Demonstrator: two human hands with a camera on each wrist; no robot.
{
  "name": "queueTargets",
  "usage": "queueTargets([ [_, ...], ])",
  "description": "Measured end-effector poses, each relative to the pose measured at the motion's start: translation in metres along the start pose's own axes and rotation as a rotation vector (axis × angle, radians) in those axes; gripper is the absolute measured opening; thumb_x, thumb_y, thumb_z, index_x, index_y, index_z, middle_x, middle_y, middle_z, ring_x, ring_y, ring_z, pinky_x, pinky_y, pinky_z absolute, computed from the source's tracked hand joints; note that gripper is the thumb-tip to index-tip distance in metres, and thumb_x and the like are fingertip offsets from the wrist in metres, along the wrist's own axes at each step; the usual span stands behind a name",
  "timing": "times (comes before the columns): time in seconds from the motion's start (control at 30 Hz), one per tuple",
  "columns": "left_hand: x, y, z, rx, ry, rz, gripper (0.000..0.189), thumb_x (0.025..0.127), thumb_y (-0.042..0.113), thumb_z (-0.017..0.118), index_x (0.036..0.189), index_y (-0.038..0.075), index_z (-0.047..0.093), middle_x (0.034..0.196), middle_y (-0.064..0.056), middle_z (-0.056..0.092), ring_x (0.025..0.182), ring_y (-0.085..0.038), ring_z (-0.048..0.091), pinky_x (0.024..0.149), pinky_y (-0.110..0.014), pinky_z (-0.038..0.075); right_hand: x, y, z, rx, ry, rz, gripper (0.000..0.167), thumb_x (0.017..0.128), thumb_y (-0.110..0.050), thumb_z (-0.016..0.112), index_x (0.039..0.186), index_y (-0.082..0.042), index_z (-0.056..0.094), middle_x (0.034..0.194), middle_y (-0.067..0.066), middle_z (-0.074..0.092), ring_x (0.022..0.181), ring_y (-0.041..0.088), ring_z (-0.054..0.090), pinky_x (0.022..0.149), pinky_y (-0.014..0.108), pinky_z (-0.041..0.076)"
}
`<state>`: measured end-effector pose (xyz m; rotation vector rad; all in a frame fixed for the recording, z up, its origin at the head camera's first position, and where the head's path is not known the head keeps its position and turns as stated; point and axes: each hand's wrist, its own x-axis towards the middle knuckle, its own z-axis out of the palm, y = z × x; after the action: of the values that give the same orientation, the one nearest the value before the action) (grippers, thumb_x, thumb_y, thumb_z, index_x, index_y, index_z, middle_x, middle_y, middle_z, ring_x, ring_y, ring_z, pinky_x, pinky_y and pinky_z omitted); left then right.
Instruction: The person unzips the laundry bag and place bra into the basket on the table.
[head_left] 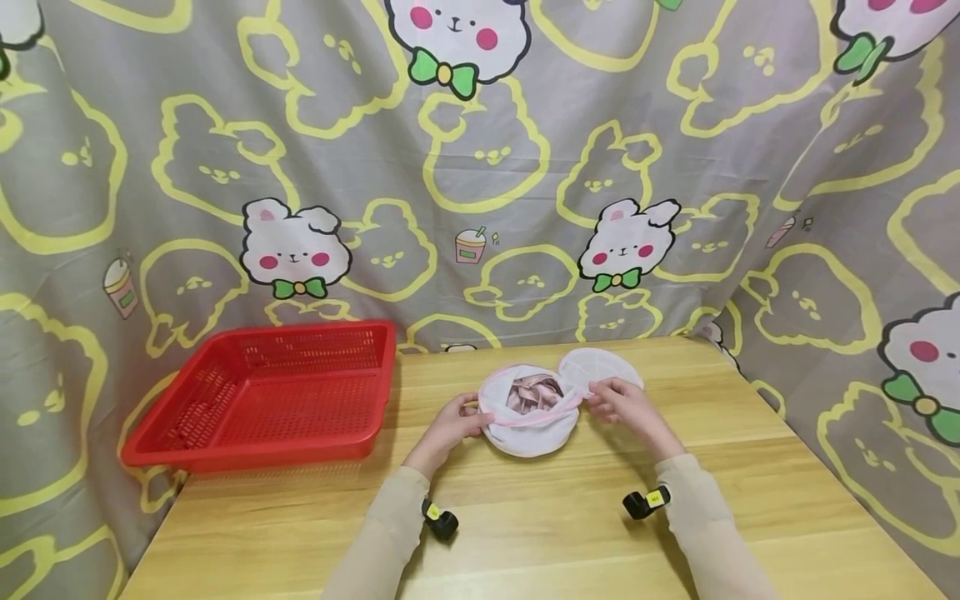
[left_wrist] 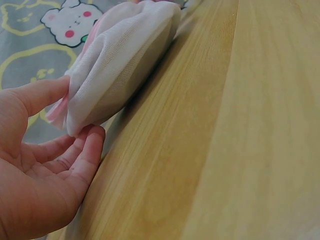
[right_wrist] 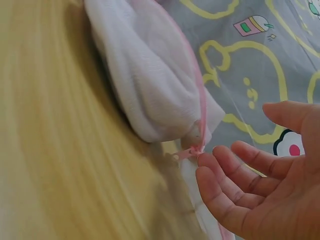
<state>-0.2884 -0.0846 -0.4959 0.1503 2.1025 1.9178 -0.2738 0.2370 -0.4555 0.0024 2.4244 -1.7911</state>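
Note:
A round white mesh laundry bag [head_left: 528, 440] with pink zipper trim sits unzipped on the table. Its round lid [head_left: 611, 367] is folded back to the far right. Inside lies a crumpled shiny pink fabric piece [head_left: 536, 393], partly hidden by the bag's rim. My left hand [head_left: 454, 425] grips the bag's left side, thumb at the pink edge and fingers under the bottom. At the right, by the hinge between bag and lid, is my right hand [head_left: 624, 408]. Its fingers are loosely bent beside the pink zipper pull [right_wrist: 188, 153], the thumb held apart from them.
A red perforated plastic basket [head_left: 300, 450] stands at the left on the wooden table [head_left: 525, 533]. Behind the table and along both sides hangs a grey cartoon-print curtain [head_left: 517, 242]. Each sleeve cuff carries a small black wrist camera [head_left: 441, 523].

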Motion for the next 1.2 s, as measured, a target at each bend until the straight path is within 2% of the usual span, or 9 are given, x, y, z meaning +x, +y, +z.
queueTargets([
  [0.2, 0.000, -0.001, 0.000, 0.003, -0.006, 0.002, 0.068, 0.086, 0.018, 0.073, 0.142, -0.003, 0.041, 0.106, -0.014, 0.060, 0.083, -0.013, 0.061, 0.077, -0.027, 0.055, -0.003, 0.006, 0.002, -0.014, -0.037, -0.001, 0.046, 0.100, -0.031, 0.053, 0.119, 0.011, 0.052, 0.102, 0.017, 0.066, 0.087, 0.018, 0.065, 0.080, 0.036, 0.058],
  [0.43, 0.001, -0.004, 0.001, 0.024, 0.006, -0.018, 0.067, 0.086, 0.020, 0.074, 0.142, -0.001, 0.042, 0.112, -0.017, 0.062, 0.086, -0.013, 0.061, 0.081, -0.029, 0.054, -0.004, 0.010, 0.006, 0.098, -0.127, 0.054, 0.039, 0.100, -0.025, 0.051, 0.115, 0.011, 0.053, 0.095, 0.011, 0.066, 0.082, 0.016, 0.066, 0.080, 0.039, 0.059],
  [0.63, 0.001, -0.004, 0.001, 0.038, 0.012, -0.011, 0.066, 0.087, 0.020, 0.073, 0.141, -0.001, 0.042, 0.114, -0.019, 0.062, 0.086, -0.013, 0.062, 0.084, -0.032, 0.054, -0.003, 0.016, 0.011, 0.152, -0.139, 0.094, 0.040, 0.101, -0.024, 0.050, 0.118, 0.012, 0.052, 0.092, 0.007, 0.067, 0.081, 0.014, 0.067, 0.077, 0.034, 0.060],
  [0.9, 0.002, -0.004, 0.001, 0.050, -0.007, 0.004, 0.069, 0.085, 0.021, 0.074, 0.141, -0.003, 0.041, 0.114, -0.018, 0.062, 0.088, -0.014, 0.062, 0.080, -0.027, 0.054, -0.004, 0.022, 0.019, 0.217, -0.180, 0.106, 0.048, 0.103, -0.028, 0.047, 0.130, 0.011, 0.040, 0.089, 0.003, 0.066, 0.082, 0.014, 0.066, 0.079, 0.031, 0.059],
  [1.2, 0.001, -0.005, 0.001, 0.048, 0.006, -0.004, 0.069, 0.085, 0.021, 0.074, 0.142, -0.002, 0.042, 0.113, -0.017, 0.061, 0.088, -0.014, 0.061, 0.082, -0.029, 0.054, -0.004, 0.022, 0.028, 0.246, -0.144, 0.118, 0.043, 0.100, -0.028, 0.054, 0.125, 0.004, 0.041, 0.090, 0.002, 0.064, 0.080, 0.015, 0.065, 0.076, 0.030, 0.059],
])
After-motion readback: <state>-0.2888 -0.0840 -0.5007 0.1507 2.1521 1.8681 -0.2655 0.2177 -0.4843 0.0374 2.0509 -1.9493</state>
